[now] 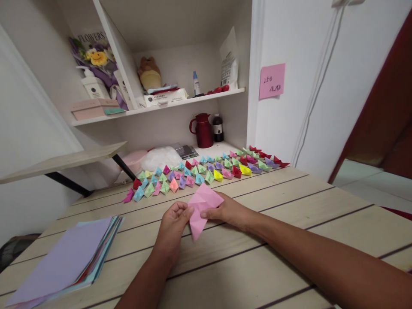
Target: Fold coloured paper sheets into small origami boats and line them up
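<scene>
A pink sheet of folded paper (202,202) is held up between both hands, over the middle of the table. My left hand (174,223) pinches its left edge, thumb on the near face and fingers curled. On the other side my right hand (227,210) grips the paper's right edge, its thumb lying across the front and its other fingers mostly hidden behind. Creases cross the paper, and one pointed corner hangs down. Beyond the hands stand rows of small folded paper boats (189,181) in many colours.
A stack of coloured paper (64,262) lies at the left on the slatted wooden table (257,274). A small raised shelf (74,159) stands at the back left. Behind the boats are a plastic bag (161,159), a red jug (204,131) and a dark bottle (218,128).
</scene>
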The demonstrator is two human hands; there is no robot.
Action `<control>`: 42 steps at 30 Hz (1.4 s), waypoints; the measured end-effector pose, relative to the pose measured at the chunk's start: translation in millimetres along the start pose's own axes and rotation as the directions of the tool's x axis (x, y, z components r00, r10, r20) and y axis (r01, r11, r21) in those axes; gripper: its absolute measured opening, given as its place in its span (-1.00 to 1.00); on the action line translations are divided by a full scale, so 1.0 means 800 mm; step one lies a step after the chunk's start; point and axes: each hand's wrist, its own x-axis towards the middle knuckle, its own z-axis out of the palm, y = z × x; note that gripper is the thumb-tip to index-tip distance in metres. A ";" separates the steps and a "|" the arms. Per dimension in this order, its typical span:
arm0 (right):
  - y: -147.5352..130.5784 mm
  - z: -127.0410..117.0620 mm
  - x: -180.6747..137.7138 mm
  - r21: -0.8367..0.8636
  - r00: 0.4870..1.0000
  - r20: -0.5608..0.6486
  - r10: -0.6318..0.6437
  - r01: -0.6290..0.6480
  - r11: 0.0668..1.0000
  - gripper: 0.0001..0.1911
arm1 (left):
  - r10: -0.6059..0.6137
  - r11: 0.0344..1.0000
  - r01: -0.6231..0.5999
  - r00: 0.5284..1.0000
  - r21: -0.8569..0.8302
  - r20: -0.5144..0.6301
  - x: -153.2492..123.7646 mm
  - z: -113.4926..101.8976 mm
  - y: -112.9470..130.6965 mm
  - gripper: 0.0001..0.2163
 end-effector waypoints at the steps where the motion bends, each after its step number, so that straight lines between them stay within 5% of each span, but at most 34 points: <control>1: -0.001 0.000 -0.001 0.009 1.000 0.008 -0.011 0.011 1.000 -0.51 | 0.009 1.000 -0.009 1.000 0.008 -0.012 0.000 0.000 0.000 -0.74; 4: -0.002 -0.001 -0.002 0.026 1.000 0.023 -0.018 0.017 1.000 -0.45 | 0.043 0.998 -0.042 0.998 0.036 -0.035 0.001 0.000 -0.001 -0.73; 10: 0.004 -0.001 0.002 -0.184 0.996 -0.085 -0.028 0.011 0.983 -0.74 | 0.121 0.990 -0.114 0.990 0.088 -0.070 0.003 0.001 -0.004 -0.74; 13: 0.000 -0.005 0.004 -0.316 0.973 -0.120 -0.196 0.150 0.937 -0.80 | 0.148 0.989 -0.145 0.978 0.034 -0.150 0.006 -0.003 -0.006 -0.72; 16: -0.010 -0.010 0.003 -0.553 0.899 -0.055 -0.434 0.335 0.763 -0.89 | 0.117 0.987 -0.139 0.965 -0.080 -0.234 0.008 -0.009 -0.003 -0.70; 19: -0.020 -0.011 -0.002 -0.686 0.804 0.075 -0.590 0.471 0.554 -0.91 | -0.054 0.982 0.053 0.999 -0.182 0.002 0.003 -0.009 0.003 -0.56; 22: -0.024 -0.007 -0.008 -0.756 0.723 0.185 -0.666 0.537 0.373 -0.94 | -0.244 0.931 0.316 0.910 -0.182 0.335 -0.005 -0.001 0.008 -0.43; 25: -0.023 -0.005 -0.010 -0.803 0.685 0.263 -0.679 0.545 0.239 -0.88 | -0.297 0.909 0.392 0.844 -0.137 0.447 -0.012 0.007 0.008 -0.34; 27: -0.020 -0.004 -0.009 -0.807 0.671 0.299 -0.678 0.557 0.196 -0.88 | -0.288 0.920 0.375 0.845 -0.113 0.451 -0.015 0.009 0.006 -0.38; 30: -0.015 -0.002 -0.005 -0.779 0.664 0.327 -0.672 0.592 0.205 -0.89 | -0.200 0.953 0.273 0.890 -0.127 0.410 -0.015 0.009 0.004 -0.62; 33: -0.012 0.000 -0.004 -0.726 0.716 0.292 -0.635 0.598 0.340 -0.91 | -0.147 0.966 0.213 0.922 -0.150 0.359 -0.012 0.008 0.004 -0.76; 37: -0.012 -0.001 -0.003 -0.612 0.785 0.203 -0.586 0.568 0.550 -0.93 | -0.167 0.958 0.233 0.926 -0.165 0.340 -0.010 0.007 0.004 -0.72; 42: -0.013 -0.006 -0.002 -0.532 0.808 0.228 -0.543 0.570 0.626 -0.92 | -0.146 0.961 0.219 0.918 -0.166 0.368 -0.011 0.006 0.003 -0.68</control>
